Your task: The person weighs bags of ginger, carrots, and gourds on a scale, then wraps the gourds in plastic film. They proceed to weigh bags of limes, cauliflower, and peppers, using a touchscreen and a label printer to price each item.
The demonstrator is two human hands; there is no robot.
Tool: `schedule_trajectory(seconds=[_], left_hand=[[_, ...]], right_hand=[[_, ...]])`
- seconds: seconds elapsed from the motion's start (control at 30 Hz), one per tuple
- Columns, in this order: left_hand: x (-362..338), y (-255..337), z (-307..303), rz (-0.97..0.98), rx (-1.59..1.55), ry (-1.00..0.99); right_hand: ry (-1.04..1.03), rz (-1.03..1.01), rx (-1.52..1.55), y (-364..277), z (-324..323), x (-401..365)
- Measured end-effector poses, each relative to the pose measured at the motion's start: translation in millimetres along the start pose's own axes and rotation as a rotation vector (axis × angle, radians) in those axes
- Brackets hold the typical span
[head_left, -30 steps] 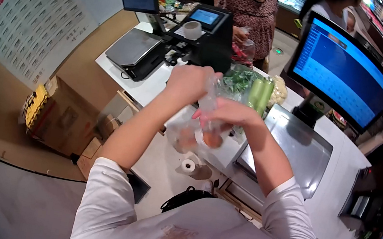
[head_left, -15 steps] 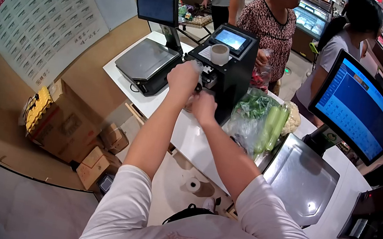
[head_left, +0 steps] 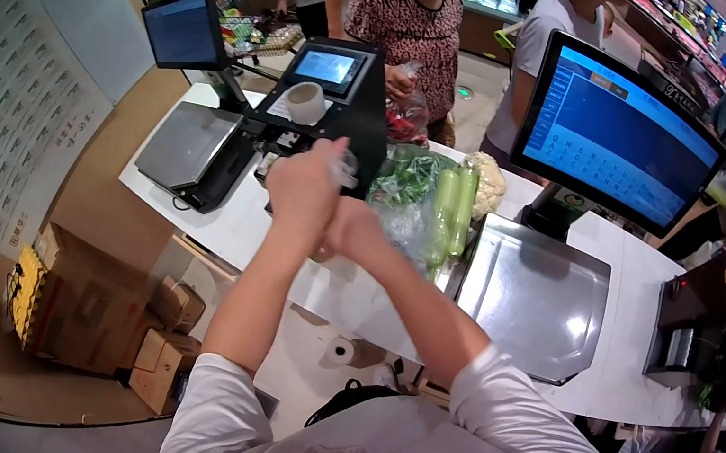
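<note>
My left hand (head_left: 304, 186) is closed in front of the black machine (head_left: 363, 121), with a crumpled tuft of clear plastic bag (head_left: 344, 167) sticking out past its fingers. Close against its right side is my right hand (head_left: 354, 231), closed and smeared by motion. It seems to grip the lower part of the same bag, whose contents are hidden behind my hands. On top of the machine stands a white roll (head_left: 305, 104) beside a lit screen. To the right of my hands lie bagged leafy greens (head_left: 411, 182), pale green gourds (head_left: 452, 208) and a cauliflower (head_left: 487, 186).
Metal-topped scales stand left (head_left: 189, 149) and right (head_left: 533, 298) on the white counter (head_left: 236, 239), each near a monitor. A printer-like device (head_left: 687, 329) sits far right. Across the counter a person in a patterned top (head_left: 412, 19) holds a bag. Cardboard boxes (head_left: 95, 307) stand lower left.
My hands have drawn back from the black machine toward me, with the plastic still in the left one. They are now closer together. The camera view has turned to the right.
</note>
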State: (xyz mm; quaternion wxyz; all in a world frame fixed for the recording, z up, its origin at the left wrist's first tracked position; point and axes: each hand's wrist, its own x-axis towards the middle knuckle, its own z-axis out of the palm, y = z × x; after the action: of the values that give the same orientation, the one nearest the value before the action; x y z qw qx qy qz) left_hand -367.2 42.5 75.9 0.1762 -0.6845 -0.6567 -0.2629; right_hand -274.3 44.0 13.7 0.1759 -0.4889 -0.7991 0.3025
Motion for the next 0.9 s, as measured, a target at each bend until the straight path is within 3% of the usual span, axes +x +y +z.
schedule_trajectory(seconds=[0.03, 0.07, 0.1, 0.13, 0.17, 0.23, 0.27, 0.3, 0.37, 0.43, 0.47, 0.57, 0.67, 0.73, 0.77, 0.8, 0.87, 0.9], left_hand=[[-4, 21, -13, 0.075, -0.093, 0.086], [-10, 39, -34, 0.214, -0.229, 0.122], [-14, 52, -39, 0.162, -0.378, 0.031], [-14, 64, -47, 0.243, -0.559, -0.218], [-22, 70, -41, 0.395, -0.756, -0.128], [-35, 84, -15, 0.346, -1.030, -0.191], [-39, 90, 19, 0.152, -1.098, -0.351], [-45, 96, 57, -0.041, -1.154, -0.520], [-47, 107, 167, -0.189, -1.061, -0.461], [-51, 120, 240, -0.202, -0.908, -0.339], [-44, 128, 251, -0.234, -0.801, -0.390], [-33, 149, 267, -0.368, -0.503, -0.612], [-25, 175, 274, -0.397, -0.280, -0.661], [-23, 182, 280, -0.427, -0.219, -0.678], [-21, 182, 275, -0.449, -0.225, -0.697], [-21, 181, 272, -0.470, -0.228, -0.716], [-24, 172, 278, -0.492, -0.302, -0.668], [-27, 166, 279, -0.492, -0.345, -0.677]], right_hand=[[0.128, -0.205, 0.108, 26, -6, -20], [0.014, 0.036, 0.795, 17, -41, -62], [0.172, -0.074, 0.448, 43, -51, -85], [0.178, 0.168, 0.988, 38, -68, -121], [0.178, 0.316, 0.818, 57, -91, -155], [0.419, 0.321, 0.616, 78, -125, -225], [0.566, 0.239, 0.507, 92, -141, -256], [0.598, 0.241, 0.629, 104, -158, -285], [0.718, 0.451, 0.625, 103, -190, -332], [0.889, 0.516, 0.384, 139, -208, -369], [0.895, 0.439, 0.342, 180, -218, -390], [0.858, 0.606, 0.000, 256, -240, -404], [0.840, 0.605, -0.349, 411, -225, -424], [0.947, 0.600, -0.528, 491, -193, -437], [0.850, 0.666, -0.490, 475, -183, -428], [1.013, 0.677, -0.455, 532, -155, -449], [1.266, 0.420, 0.476, 569, -122, -453], [1.105, 0.525, 0.356, 563, -117, -456]])
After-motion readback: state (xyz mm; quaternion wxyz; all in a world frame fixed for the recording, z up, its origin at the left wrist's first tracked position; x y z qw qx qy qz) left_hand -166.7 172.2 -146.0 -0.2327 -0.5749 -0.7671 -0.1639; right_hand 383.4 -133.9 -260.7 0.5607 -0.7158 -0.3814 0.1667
